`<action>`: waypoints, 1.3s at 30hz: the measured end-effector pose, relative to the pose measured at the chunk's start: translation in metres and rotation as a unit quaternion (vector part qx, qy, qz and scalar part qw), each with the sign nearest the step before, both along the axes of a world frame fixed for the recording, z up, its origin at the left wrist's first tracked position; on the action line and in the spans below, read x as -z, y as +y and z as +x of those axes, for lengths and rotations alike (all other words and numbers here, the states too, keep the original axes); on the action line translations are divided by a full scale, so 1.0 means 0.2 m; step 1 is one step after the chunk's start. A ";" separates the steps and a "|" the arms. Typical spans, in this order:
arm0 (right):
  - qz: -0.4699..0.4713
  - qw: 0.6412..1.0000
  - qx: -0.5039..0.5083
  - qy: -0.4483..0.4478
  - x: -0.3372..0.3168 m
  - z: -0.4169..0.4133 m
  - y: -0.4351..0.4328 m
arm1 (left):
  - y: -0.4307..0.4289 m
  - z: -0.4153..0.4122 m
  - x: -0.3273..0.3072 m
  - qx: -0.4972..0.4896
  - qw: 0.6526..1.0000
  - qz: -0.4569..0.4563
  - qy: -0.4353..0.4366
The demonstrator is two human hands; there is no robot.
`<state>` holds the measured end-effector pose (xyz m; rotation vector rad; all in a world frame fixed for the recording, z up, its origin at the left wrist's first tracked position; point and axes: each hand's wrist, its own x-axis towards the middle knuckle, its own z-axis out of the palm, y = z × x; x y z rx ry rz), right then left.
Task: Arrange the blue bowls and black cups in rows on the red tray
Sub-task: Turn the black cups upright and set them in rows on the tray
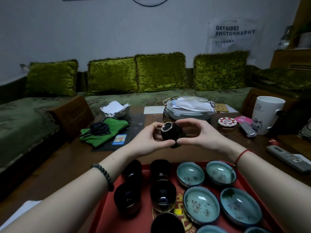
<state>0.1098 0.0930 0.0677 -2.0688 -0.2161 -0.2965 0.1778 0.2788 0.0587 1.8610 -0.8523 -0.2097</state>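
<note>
Both hands hold one black cup (pixel 170 134) in the air above the bench (pixel 70 158), beyond the far edge of the red tray (pixel 109 207). The left hand (pixel 148 137) and right hand (pixel 198 133) have their fingers (pixel 155 126) clamped on opposite sides of the cup, which is tipped so its foot faces the camera. On the tray, black cups (pixel 162 192) stand left, blue bowls (pixel 201 204) right, in rows.
</note>
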 end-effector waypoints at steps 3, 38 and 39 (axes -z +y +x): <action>0.029 0.999 -0.023 0.001 -0.06 -0.08 0.08 | 0.09 -0.11 -0.05 0.007 0.999 -0.035 0.014; -0.047 0.997 0.041 -0.049 0.28 -0.58 0.84 | 0.80 -0.72 0.28 -0.076 0.995 -0.054 -0.028; -0.068 0.996 0.036 -0.043 0.30 -0.58 0.84 | 0.81 -0.72 0.30 -0.077 0.995 -0.045 -0.032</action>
